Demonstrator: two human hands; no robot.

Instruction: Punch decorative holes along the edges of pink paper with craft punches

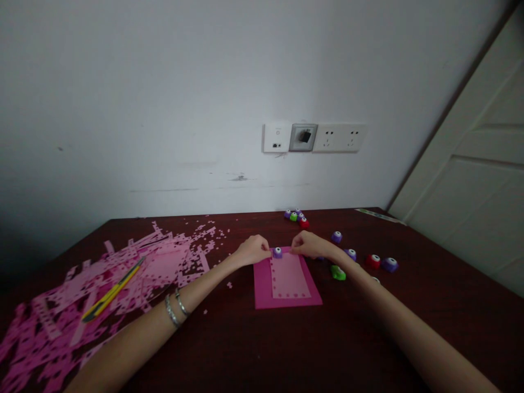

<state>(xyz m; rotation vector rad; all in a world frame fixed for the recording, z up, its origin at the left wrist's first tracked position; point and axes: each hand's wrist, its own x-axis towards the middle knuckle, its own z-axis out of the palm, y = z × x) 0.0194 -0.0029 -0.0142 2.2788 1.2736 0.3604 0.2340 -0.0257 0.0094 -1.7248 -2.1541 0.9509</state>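
Observation:
A light pink sheet of paper (pixel 290 275) lies on a larger magenta sheet (pixel 262 289) in front of me. Small dark pink shapes run along its left and bottom edges. My left hand (pixel 254 250) pinches the light pink sheet near its top left corner, fingers closed. At the top edge, to the right, my right hand (pixel 307 244) is closed in a pinch on the same sheet. Between both hands a purple craft punch (pixel 277 252) with a white top sits at the sheet's upper edge. Fingertips are small and partly hidden at this distance.
Paper scraps (pixel 164 265) with punched holes cover the left of the table, a yellow utility knife (pixel 112 292) on them. More punches stand at right, including a green one (pixel 338 272) and a red one (pixel 373 261). Several others cluster near the wall (pixel 204 109).

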